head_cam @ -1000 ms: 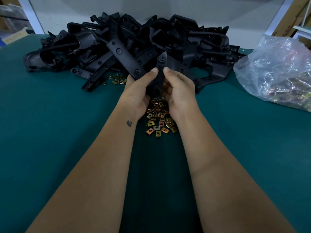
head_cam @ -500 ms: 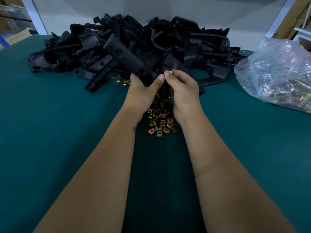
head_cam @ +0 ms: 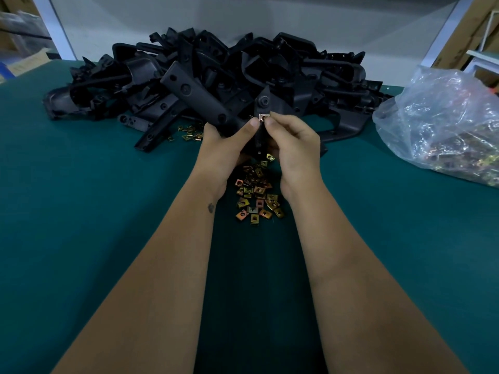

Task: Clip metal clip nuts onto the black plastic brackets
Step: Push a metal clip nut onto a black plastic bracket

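Both hands hold one black plastic bracket (head_cam: 263,99) upright above the green table, its pointed tip up. My left hand (head_cam: 225,147) grips the bracket's lower part, thumb lying along its face. My right hand (head_cam: 293,143) pinches a small metal clip nut (head_cam: 261,117) against the bracket just below its round boss. A loose heap of brass-coloured clip nuts (head_cam: 255,195) lies on the table under my wrists. The bracket's lower end is hidden between my palms.
A big pile of black brackets (head_cam: 216,76) fills the back of the green table (head_cam: 81,211). A few clip nuts (head_cam: 189,133) lie by its front edge. A clear plastic bag of clip nuts (head_cam: 448,130) sits at the right. A white wall stands behind.
The bracket has turned more upright in my hands. My right fingers have brought a clip nut up onto it, where earlier only the black part showed between the thumbs.
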Demonstrator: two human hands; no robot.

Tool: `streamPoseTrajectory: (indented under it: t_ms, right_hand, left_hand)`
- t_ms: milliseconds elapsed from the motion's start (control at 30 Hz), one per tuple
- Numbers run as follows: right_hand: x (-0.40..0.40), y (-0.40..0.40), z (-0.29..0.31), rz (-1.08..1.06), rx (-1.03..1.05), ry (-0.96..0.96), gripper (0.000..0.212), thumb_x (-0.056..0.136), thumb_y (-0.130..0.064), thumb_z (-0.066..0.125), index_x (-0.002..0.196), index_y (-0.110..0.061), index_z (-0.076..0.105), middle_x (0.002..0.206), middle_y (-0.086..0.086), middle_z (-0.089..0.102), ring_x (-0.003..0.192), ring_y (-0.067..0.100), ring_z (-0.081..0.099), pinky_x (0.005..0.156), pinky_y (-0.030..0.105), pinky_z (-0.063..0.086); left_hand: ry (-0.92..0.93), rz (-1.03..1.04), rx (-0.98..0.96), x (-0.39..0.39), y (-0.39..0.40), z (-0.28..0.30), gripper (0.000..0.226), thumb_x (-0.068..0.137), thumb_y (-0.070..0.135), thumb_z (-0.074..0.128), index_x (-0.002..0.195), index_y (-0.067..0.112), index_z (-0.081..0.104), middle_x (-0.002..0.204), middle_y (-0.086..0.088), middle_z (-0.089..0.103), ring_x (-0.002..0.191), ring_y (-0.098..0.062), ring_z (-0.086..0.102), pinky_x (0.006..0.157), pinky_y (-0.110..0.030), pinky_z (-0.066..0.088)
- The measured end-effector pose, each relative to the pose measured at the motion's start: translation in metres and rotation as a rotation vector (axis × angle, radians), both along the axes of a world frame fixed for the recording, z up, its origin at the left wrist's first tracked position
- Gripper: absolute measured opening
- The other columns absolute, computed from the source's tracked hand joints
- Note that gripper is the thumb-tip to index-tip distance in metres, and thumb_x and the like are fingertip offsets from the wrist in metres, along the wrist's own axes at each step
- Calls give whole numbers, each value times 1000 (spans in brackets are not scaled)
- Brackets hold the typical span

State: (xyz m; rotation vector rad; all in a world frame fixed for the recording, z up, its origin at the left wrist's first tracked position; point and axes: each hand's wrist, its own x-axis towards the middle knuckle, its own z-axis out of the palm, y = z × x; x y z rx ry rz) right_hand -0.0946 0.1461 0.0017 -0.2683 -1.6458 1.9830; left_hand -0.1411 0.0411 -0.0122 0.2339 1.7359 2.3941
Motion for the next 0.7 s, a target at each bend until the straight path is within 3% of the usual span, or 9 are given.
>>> streamPoseTrajectory:
  t_ms: [133,267,367,533,600,700]
  right_hand:
    - [-2,-1,-2,-6,76,-10,20,94,-10,60,88,-21,76,85,-8,74,81,2,67,68,11,49]
    - [-6,8,-10,-160,233,-121,25,94,-10,53,88,-24,73,77,-12,68,65,-4,58,60,12,46]
    - [-7,18,-15,-224,459,-292,31,93,-6,49,103,-22,74,95,-11,69,77,0,59,62,16,43]
    - [-7,19,-18,-110,768,-466,38,88,-3,52,120,-14,70,124,4,66,114,22,58,89,33,50]
    - [-8,19,-18,-98,857,-487,35,88,-6,56,119,-13,71,126,7,65,120,27,54,98,39,49]
    - [-8,19,-18,-89,886,-496,32,87,-5,58,113,-14,74,121,8,66,118,30,53,96,41,49]
  left_hand:
    - [-123,133,234,-3,-1,4,13,100,10,57,112,9,60,112,-9,71,101,-23,69,85,-36,60]
    - [-325,201,701,-11,-16,7,11,102,4,49,104,-1,58,99,-15,67,86,-23,68,74,-33,62]
    - [-391,204,887,-13,-25,4,13,104,6,47,98,1,58,99,-14,63,86,-22,63,69,-34,61]
    - [-385,83,794,-13,-25,1,14,103,2,41,98,3,54,98,-10,62,85,-20,61,72,-36,57]
    - [-355,38,718,-12,-21,1,14,102,0,41,111,5,50,99,-9,65,85,-19,65,71,-36,58]
    - [-323,1,625,-12,-16,-1,21,101,-1,40,119,11,42,102,-9,65,85,-18,66,69,-35,58]
